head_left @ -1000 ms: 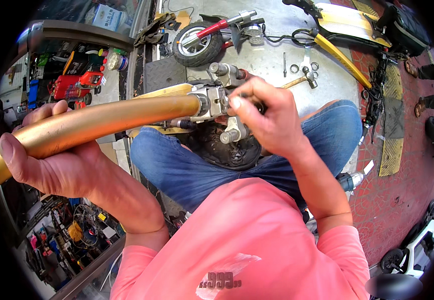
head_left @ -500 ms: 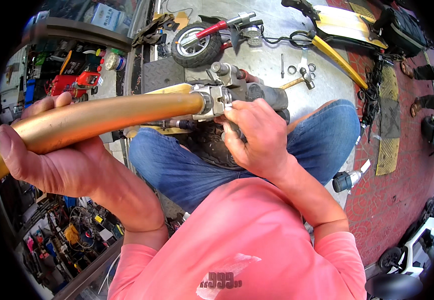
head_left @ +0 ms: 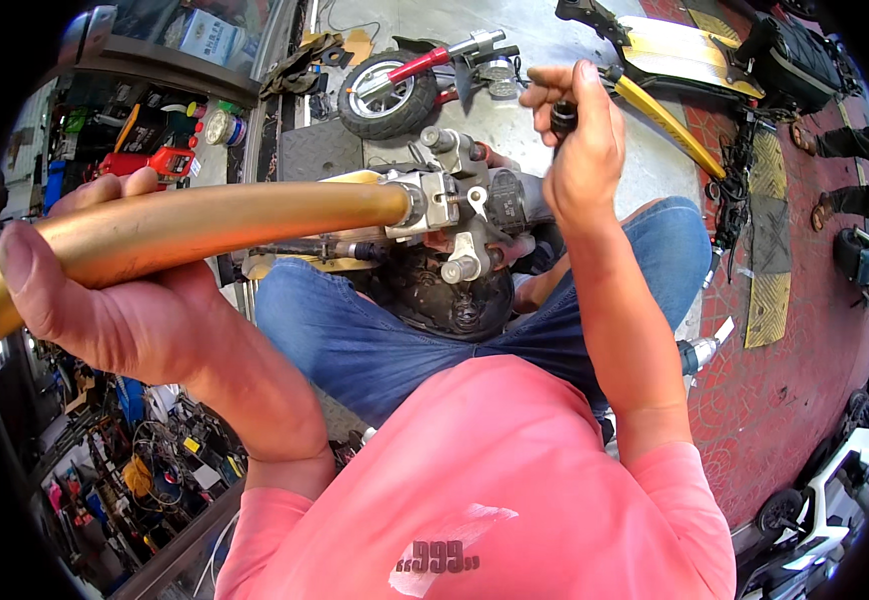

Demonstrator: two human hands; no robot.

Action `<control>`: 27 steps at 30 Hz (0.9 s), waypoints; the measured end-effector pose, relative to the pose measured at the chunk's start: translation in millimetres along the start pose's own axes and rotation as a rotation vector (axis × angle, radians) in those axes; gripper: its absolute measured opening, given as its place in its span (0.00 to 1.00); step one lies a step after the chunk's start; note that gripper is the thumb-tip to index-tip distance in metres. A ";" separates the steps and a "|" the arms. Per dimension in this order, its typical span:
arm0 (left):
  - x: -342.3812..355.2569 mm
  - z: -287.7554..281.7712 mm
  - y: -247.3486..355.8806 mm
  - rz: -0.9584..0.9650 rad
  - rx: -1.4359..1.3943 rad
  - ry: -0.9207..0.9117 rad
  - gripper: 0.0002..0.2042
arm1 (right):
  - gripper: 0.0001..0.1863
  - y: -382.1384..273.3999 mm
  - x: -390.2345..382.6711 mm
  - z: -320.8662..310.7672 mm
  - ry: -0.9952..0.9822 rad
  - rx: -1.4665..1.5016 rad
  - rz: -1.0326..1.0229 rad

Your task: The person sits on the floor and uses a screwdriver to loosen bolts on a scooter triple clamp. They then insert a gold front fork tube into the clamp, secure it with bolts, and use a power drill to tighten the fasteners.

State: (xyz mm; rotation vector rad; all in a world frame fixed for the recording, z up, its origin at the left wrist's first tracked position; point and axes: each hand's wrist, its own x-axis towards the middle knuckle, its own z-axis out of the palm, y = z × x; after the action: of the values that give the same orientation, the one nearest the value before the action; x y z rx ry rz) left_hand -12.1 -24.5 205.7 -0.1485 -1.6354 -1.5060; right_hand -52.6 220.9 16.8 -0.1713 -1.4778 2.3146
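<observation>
My left hand (head_left: 125, 320) is wrapped round a curved gold metal tube (head_left: 245, 228), thumb lying along its near side. The tube ends at a silver hinged clamp (head_left: 433, 205), which sits on a scooter's front assembly (head_left: 467, 250) between my legs. Raised away from the clamp, to its upper right, my right hand (head_left: 587, 150) is closed round a small black cylindrical piece (head_left: 563, 115). Only the end of that piece shows, so its kind is hidden by the fingers.
A small wheel (head_left: 388, 95) with a red and silver strut (head_left: 435, 60) lies ahead. A yellow tube (head_left: 670, 125) and a scooter deck (head_left: 680, 55) are at the far right. A cordless power tool (head_left: 697, 355) lies beside my right knee. Another person's legs (head_left: 860, 160) stand at right.
My right hand has left the clamp and moved up and to the right, with the black piece now showing in it. My left hand still holds the gold tube in nearly the same place.
</observation>
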 end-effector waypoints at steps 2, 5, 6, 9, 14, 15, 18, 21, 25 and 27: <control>-1.8 -0.7 -1.0 -0.014 0.020 0.011 0.20 | 0.28 24.3 4.3 13.8 0.042 0.076 0.123; -2.9 2.8 -0.2 -0.015 0.017 0.008 0.21 | 0.30 38.0 -7.6 24.5 -0.105 0.034 0.118; -2.7 0.9 0.0 -0.015 0.030 0.018 0.21 | 0.30 41.4 -8.3 23.0 -0.119 0.001 0.091; -1.9 1.5 -0.5 -0.004 0.028 -0.006 0.21 | 0.30 46.2 -10.6 14.8 -0.150 -0.043 0.027; -1.5 1.4 -0.1 0.006 0.022 0.041 0.23 | 0.27 46.4 -26.9 39.2 -0.162 0.284 0.103; -1.1 2.2 0.4 0.008 0.012 0.051 0.23 | 0.27 42.7 -24.7 47.9 -0.197 0.291 0.067; -2.8 7.7 -2.9 -0.001 0.024 0.033 0.22 | 0.31 24.0 -22.7 84.8 -0.408 -0.145 -0.204; -4.3 5.4 0.8 -0.021 -0.011 0.061 0.22 | 0.34 16.8 -20.1 94.6 -0.502 -0.293 -0.082; -4.6 2.8 3.6 -0.038 -0.023 0.056 0.24 | 0.30 15.1 -11.0 88.9 -0.429 -0.198 -0.021; -5.0 3.3 1.5 -0.032 -0.003 0.013 0.21 | 0.23 10.7 -3.9 79.0 -0.387 -0.165 -0.109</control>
State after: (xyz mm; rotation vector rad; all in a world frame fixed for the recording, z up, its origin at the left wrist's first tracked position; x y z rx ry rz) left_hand -9.8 -19.1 204.0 -0.1140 -1.6321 -1.5303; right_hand -75.8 148.7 41.4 0.3241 -1.8108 2.2225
